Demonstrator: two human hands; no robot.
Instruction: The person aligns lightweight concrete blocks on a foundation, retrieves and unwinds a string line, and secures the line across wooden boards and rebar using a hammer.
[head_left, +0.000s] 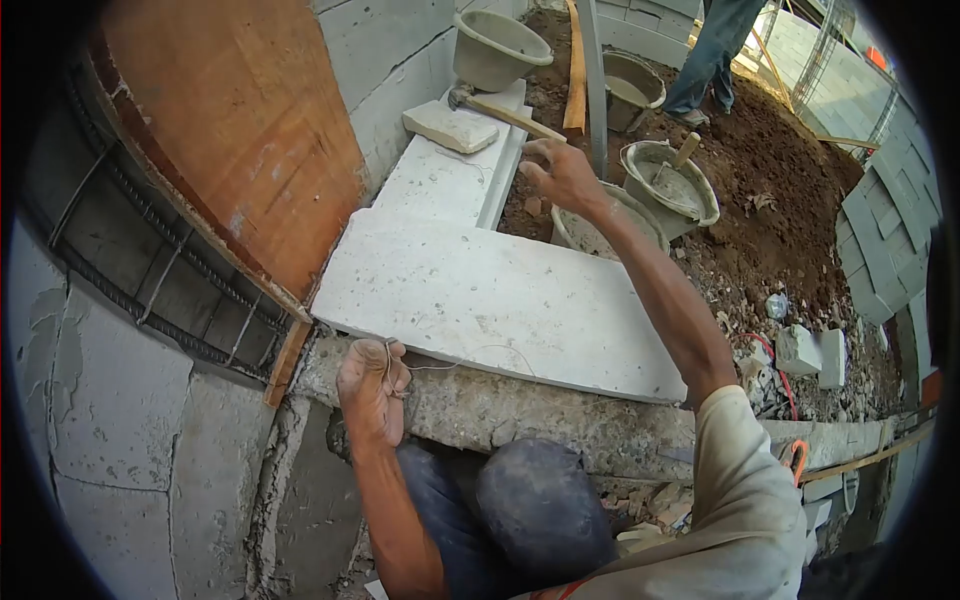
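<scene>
My left hand (374, 388) is closed on a thin wire (432, 367), just past the front edge of a large white block (490, 300). From it the wire trails right along the block's edge. My right hand (562, 172) is raised, its fingers apart, beside the handle end of a hammer (515, 118); I see nothing in it. The hammer's head rests near a small broken block piece (450, 127) on another white block (440, 180) farther back.
Buckets of grey mortar (672, 185) stand behind my right arm; another bucket (500, 48) is at the back wall. An orange-brown board (235, 120) and steel bars (150, 235) are left. A person's legs (715, 55) show on the soil.
</scene>
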